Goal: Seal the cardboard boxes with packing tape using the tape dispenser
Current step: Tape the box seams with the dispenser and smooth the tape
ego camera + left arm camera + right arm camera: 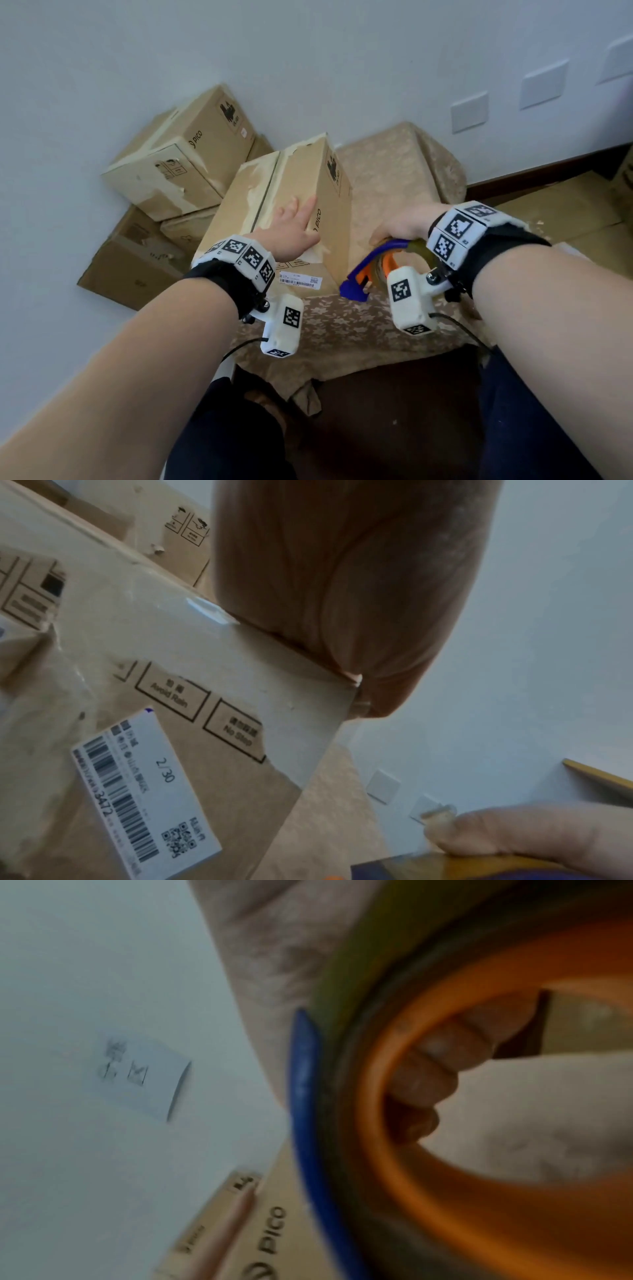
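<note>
A brown PICO cardboard box (246, 205) stands on a cloth-covered table, its top seam covered in old tape. My left hand (294, 226) lies flat on the box top near its right edge, fingers straight. In the left wrist view the palm (342, 588) presses the taped top edge of the box (171, 669) above a barcode label (143, 791). Just right of the box, my right hand (400, 226) grips a blue and orange tape dispenser (370, 270) holding a tape roll. The right wrist view shows my fingers (431, 1069) curled through the dispenser's orange ring (462, 1204).
More cardboard boxes (178, 164) are stacked against the white wall at the left, with flattened cardboard (130, 267) below them. The table carries a beige patterned cloth (394, 171). Wall sockets (469, 111) sit at the right. My legs are under the table's front edge.
</note>
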`<move>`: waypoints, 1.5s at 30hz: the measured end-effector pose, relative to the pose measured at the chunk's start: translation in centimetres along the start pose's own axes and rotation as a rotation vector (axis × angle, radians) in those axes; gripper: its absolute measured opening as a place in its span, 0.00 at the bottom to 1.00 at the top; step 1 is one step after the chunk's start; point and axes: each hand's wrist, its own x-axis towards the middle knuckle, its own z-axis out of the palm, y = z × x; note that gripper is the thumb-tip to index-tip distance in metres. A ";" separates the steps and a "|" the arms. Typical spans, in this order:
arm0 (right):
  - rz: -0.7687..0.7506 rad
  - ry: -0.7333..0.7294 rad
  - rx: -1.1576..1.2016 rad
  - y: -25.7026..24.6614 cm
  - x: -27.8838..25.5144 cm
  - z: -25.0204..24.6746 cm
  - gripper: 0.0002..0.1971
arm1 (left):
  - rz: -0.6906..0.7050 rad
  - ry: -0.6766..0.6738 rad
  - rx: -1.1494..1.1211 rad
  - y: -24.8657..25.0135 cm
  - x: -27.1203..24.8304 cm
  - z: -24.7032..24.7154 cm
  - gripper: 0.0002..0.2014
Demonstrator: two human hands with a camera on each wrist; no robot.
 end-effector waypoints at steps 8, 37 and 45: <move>-0.031 0.212 -0.076 -0.3 0.7 -1.7 0.16 | -0.017 0.034 -0.005 0.4 0.9 0.2 0.43; -0.488 0.544 -0.157 -11.4 5.7 -0.3 0.24 | 0.377 0.310 -0.062 -7.4 -2.9 0.7 0.28; -0.498 0.608 -0.155 -8.7 2.6 -0.3 0.07 | 0.425 0.290 -0.071 -7.5 -3.4 0.5 0.24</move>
